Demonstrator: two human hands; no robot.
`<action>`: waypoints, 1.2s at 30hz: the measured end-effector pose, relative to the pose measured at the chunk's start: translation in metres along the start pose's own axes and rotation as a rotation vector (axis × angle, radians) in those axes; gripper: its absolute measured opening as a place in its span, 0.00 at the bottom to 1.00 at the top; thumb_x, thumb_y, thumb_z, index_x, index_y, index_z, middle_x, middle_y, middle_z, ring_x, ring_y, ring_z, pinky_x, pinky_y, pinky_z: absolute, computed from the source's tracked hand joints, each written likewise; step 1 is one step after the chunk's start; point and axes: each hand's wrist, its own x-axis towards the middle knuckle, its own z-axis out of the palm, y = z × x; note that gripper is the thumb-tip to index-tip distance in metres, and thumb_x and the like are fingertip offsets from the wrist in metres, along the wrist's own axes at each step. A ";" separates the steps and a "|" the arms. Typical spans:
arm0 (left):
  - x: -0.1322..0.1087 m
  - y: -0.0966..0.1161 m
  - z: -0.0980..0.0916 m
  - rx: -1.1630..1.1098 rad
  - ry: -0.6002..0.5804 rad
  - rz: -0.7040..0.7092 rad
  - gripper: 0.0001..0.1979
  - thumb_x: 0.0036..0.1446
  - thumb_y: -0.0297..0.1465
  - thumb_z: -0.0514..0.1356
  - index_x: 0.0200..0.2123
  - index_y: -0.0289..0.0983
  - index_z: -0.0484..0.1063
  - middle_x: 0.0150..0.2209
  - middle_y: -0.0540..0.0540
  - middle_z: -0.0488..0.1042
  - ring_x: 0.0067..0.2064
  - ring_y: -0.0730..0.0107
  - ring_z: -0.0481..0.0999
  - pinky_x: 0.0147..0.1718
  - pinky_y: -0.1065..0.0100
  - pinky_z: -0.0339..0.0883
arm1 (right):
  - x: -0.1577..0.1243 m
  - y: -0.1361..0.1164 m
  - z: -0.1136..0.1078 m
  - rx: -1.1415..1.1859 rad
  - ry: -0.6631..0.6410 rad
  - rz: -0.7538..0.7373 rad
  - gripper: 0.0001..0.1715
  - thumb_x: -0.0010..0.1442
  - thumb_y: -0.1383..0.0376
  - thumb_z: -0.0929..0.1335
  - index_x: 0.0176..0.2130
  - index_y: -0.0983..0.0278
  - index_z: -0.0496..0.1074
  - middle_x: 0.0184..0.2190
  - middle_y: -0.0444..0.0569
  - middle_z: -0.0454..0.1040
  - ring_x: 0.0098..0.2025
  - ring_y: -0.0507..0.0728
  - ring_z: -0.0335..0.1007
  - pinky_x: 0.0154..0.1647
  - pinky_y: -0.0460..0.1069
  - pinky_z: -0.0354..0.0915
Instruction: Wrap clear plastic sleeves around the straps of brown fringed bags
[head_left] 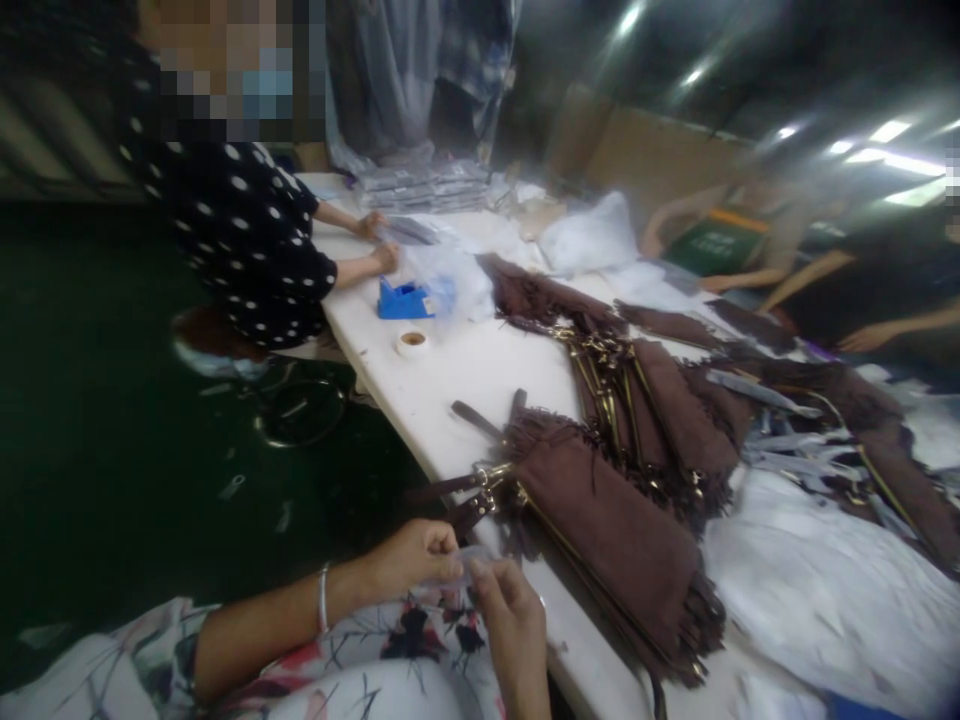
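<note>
My left hand (412,562) and my right hand (510,615) meet over my lap at the table's near edge. Both pinch a small clear plastic piece (469,570) between their fingertips. A bracelet circles my left wrist. Just beyond the hands lies a stack of brown fringed bags (615,520) with gold chains and dark straps on the white table (465,370).
More brown bags (660,400) and white wrapping (825,590) cover the table's right side. A blue tape dispenser (403,300) and a tape roll (412,342) lie farther off. A person in a dotted black top (232,230) works at the left; other arms (885,330) reach in at right.
</note>
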 end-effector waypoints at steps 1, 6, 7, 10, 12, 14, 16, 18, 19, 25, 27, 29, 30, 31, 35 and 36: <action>0.005 0.000 -0.001 0.000 0.021 0.000 0.23 0.44 0.46 0.69 0.30 0.34 0.68 0.26 0.46 0.76 0.26 0.68 0.72 0.24 0.71 0.59 | 0.003 -0.001 -0.003 -0.009 0.005 0.000 0.23 0.57 0.47 0.67 0.25 0.62 0.69 0.19 0.40 0.67 0.24 0.52 0.62 0.25 0.45 0.58; 0.015 0.004 -0.010 0.115 0.114 0.063 0.20 0.43 0.44 0.70 0.24 0.33 0.70 0.21 0.52 0.69 0.25 0.75 0.64 0.25 0.72 0.53 | 0.022 -0.007 -0.024 -0.144 0.234 0.020 0.25 0.56 0.46 0.67 0.42 0.63 0.74 0.26 0.44 0.76 0.25 0.55 0.69 0.29 0.47 0.63; 0.015 0.005 -0.012 0.124 0.128 0.064 0.20 0.43 0.44 0.70 0.23 0.33 0.70 0.21 0.53 0.68 0.25 0.75 0.63 0.25 0.72 0.53 | 0.026 -0.009 -0.026 -0.170 0.272 0.021 0.27 0.56 0.46 0.66 0.44 0.63 0.74 0.28 0.45 0.77 0.25 0.55 0.69 0.29 0.47 0.63; 0.015 0.009 -0.016 0.128 0.169 0.047 0.20 0.45 0.44 0.69 0.23 0.33 0.70 0.20 0.54 0.66 0.24 0.75 0.62 0.23 0.72 0.52 | 0.041 -0.014 -0.018 -0.198 0.297 0.005 0.29 0.58 0.46 0.65 0.47 0.64 0.72 0.30 0.48 0.78 0.28 0.56 0.71 0.32 0.48 0.63; 0.015 0.011 -0.018 0.124 0.185 0.042 0.19 0.47 0.44 0.67 0.25 0.33 0.69 0.20 0.54 0.66 0.23 0.75 0.62 0.22 0.72 0.50 | 0.050 -0.018 -0.008 -0.227 0.325 0.003 0.27 0.59 0.45 0.65 0.45 0.63 0.72 0.32 0.49 0.79 0.31 0.57 0.73 0.35 0.48 0.63; 0.014 0.013 -0.019 0.121 0.199 0.050 0.18 0.48 0.43 0.67 0.27 0.33 0.70 0.21 0.53 0.67 0.23 0.75 0.62 0.22 0.73 0.50 | 0.057 -0.021 0.001 -0.291 0.382 0.012 0.24 0.59 0.45 0.65 0.40 0.62 0.72 0.31 0.49 0.78 0.33 0.58 0.73 0.36 0.49 0.62; 0.014 0.016 -0.019 0.133 0.217 0.058 0.17 0.48 0.42 0.67 0.27 0.32 0.70 0.22 0.53 0.67 0.24 0.74 0.63 0.22 0.72 0.51 | 0.063 -0.023 0.006 -0.345 0.432 0.013 0.23 0.59 0.45 0.65 0.36 0.61 0.71 0.30 0.49 0.78 0.32 0.59 0.73 0.36 0.49 0.60; 0.014 0.020 -0.020 0.162 0.233 0.067 0.16 0.49 0.41 0.66 0.27 0.32 0.71 0.22 0.53 0.67 0.24 0.74 0.63 0.23 0.72 0.52 | 0.066 -0.023 0.006 -0.348 0.453 0.009 0.22 0.58 0.45 0.66 0.33 0.60 0.71 0.29 0.49 0.78 0.32 0.59 0.72 0.35 0.49 0.60; 0.014 0.021 -0.021 0.174 0.236 0.072 0.15 0.49 0.40 0.66 0.27 0.32 0.71 0.22 0.53 0.67 0.25 0.74 0.63 0.24 0.72 0.52 | 0.067 -0.023 0.004 -0.322 0.439 0.018 0.21 0.56 0.45 0.66 0.32 0.60 0.71 0.28 0.48 0.78 0.31 0.59 0.72 0.34 0.49 0.60; 0.020 0.021 -0.026 0.221 0.224 0.115 0.12 0.51 0.37 0.65 0.27 0.32 0.72 0.24 0.53 0.69 0.27 0.72 0.65 0.27 0.72 0.55 | 0.065 -0.019 -0.009 0.299 0.211 0.174 0.25 0.52 0.45 0.71 0.24 0.62 0.66 0.17 0.39 0.67 0.21 0.51 0.63 0.24 0.46 0.62; 0.021 0.020 -0.028 0.254 0.227 0.120 0.12 0.51 0.36 0.65 0.28 0.32 0.72 0.24 0.53 0.68 0.27 0.73 0.64 0.27 0.72 0.54 | 0.064 -0.020 -0.009 0.489 0.154 0.201 0.24 0.50 0.48 0.73 0.25 0.63 0.66 0.19 0.40 0.69 0.23 0.50 0.65 0.26 0.45 0.65; 0.020 0.020 -0.029 0.280 0.230 0.128 0.12 0.52 0.36 0.65 0.28 0.32 0.73 0.24 0.53 0.68 0.28 0.73 0.64 0.27 0.73 0.54 | 0.064 -0.022 -0.007 0.607 0.117 0.228 0.22 0.49 0.51 0.75 0.27 0.63 0.66 0.20 0.40 0.71 0.24 0.50 0.67 0.27 0.43 0.67; 0.019 0.020 -0.030 0.286 0.231 0.130 0.12 0.52 0.36 0.64 0.28 0.32 0.73 0.24 0.53 0.68 0.28 0.73 0.64 0.27 0.73 0.53 | 0.064 -0.023 -0.006 0.659 0.106 0.241 0.21 0.49 0.53 0.76 0.28 0.63 0.66 0.21 0.40 0.71 0.24 0.49 0.67 0.26 0.43 0.67; 0.018 0.020 -0.030 0.289 0.230 0.130 0.12 0.52 0.36 0.64 0.28 0.32 0.73 0.24 0.53 0.68 0.27 0.73 0.64 0.27 0.73 0.53 | 0.064 -0.024 -0.004 0.712 0.101 0.250 0.21 0.49 0.55 0.76 0.28 0.64 0.66 0.21 0.40 0.71 0.24 0.48 0.67 0.26 0.42 0.66; 0.015 0.020 -0.031 0.302 0.220 0.119 0.12 0.52 0.37 0.65 0.28 0.32 0.73 0.24 0.53 0.68 0.26 0.74 0.63 0.26 0.73 0.52 | 0.065 -0.028 0.002 0.854 0.138 0.260 0.20 0.47 0.59 0.78 0.29 0.64 0.66 0.22 0.38 0.70 0.24 0.46 0.68 0.25 0.40 0.66; 0.015 0.020 -0.031 0.305 0.222 0.119 0.13 0.52 0.37 0.65 0.28 0.31 0.73 0.24 0.53 0.68 0.26 0.74 0.62 0.26 0.73 0.52 | 0.065 -0.028 0.003 0.858 0.151 0.263 0.20 0.46 0.59 0.78 0.29 0.64 0.67 0.22 0.38 0.70 0.24 0.46 0.68 0.25 0.40 0.67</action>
